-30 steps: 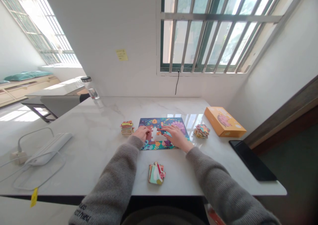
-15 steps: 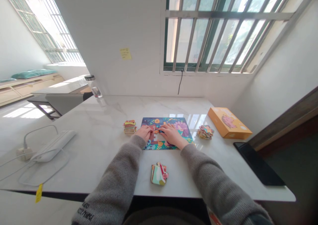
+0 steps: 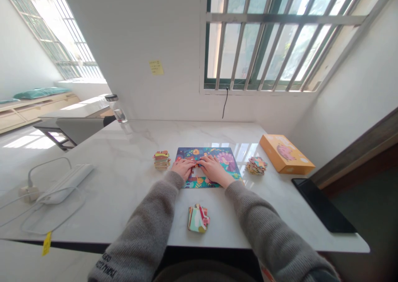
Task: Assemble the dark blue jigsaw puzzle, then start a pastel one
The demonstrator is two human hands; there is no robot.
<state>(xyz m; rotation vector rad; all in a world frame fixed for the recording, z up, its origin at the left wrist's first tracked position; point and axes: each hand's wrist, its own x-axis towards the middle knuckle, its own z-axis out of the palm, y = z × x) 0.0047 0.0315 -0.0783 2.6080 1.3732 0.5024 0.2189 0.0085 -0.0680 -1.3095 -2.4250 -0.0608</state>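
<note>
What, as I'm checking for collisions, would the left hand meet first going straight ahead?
The left hand would probably meet the right hand first, at the fingertips; whether they touch is unclear.

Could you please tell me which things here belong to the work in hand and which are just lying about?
In use:
- jigsaw puzzle, under both hands
- left piece stack
- right piece stack
- near piece stack
- orange box, probably the puzzle's

Lying about:
- power strip
- bottle
- black tablet or phone
- sticky note

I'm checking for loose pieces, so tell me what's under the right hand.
The right hand is over the colourful puzzle, whose printed surface shows around it. Whatever lies directly beneath the hand is covered.
</note>
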